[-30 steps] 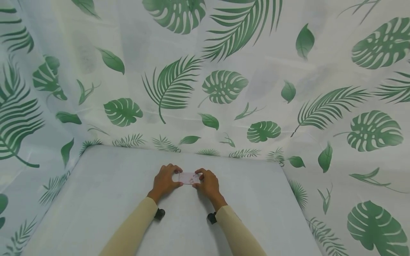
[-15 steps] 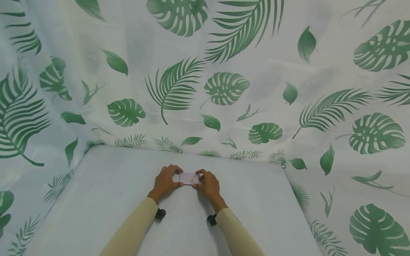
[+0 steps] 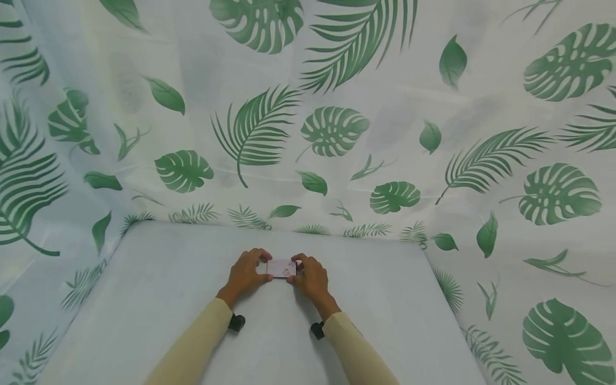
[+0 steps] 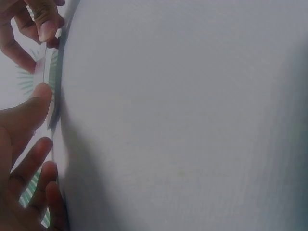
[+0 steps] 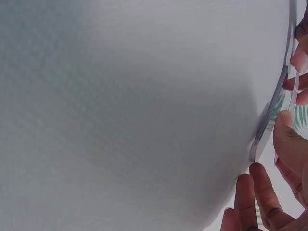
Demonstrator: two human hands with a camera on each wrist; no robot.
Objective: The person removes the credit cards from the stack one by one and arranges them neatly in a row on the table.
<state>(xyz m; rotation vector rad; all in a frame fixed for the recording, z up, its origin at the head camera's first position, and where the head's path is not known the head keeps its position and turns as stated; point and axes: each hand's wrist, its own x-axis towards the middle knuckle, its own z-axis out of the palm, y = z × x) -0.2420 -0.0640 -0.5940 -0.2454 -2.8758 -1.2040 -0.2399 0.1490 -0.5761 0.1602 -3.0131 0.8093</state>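
Note:
A small, thin pink rectangle with a floral print (image 3: 281, 268), like a card or lid, is between both hands near the back of the white table. My left hand (image 3: 244, 271) pinches its left end between thumb and fingers. At the opposite end my right hand (image 3: 312, 275) pinches it the same way. Seen edge-on in the right wrist view, the pale rectangle (image 5: 294, 94) is raised over a flat dark-grey piece (image 5: 269, 115) lying on the table, with a gap between them. The left wrist view shows the left thumb (image 4: 43, 91) on the rectangle's near edge.
The white-covered table (image 3: 168, 299) runs back to a white curtain with green leaf prints (image 3: 337, 182), which also hangs along both sides. Dark wrist cameras (image 3: 236, 322) sit at the sleeve cuffs.
Both hands keep their pinch on the pink rectangle. A dark edge along its near side shows more clearly now than a second ago. The head view has shifted slightly.

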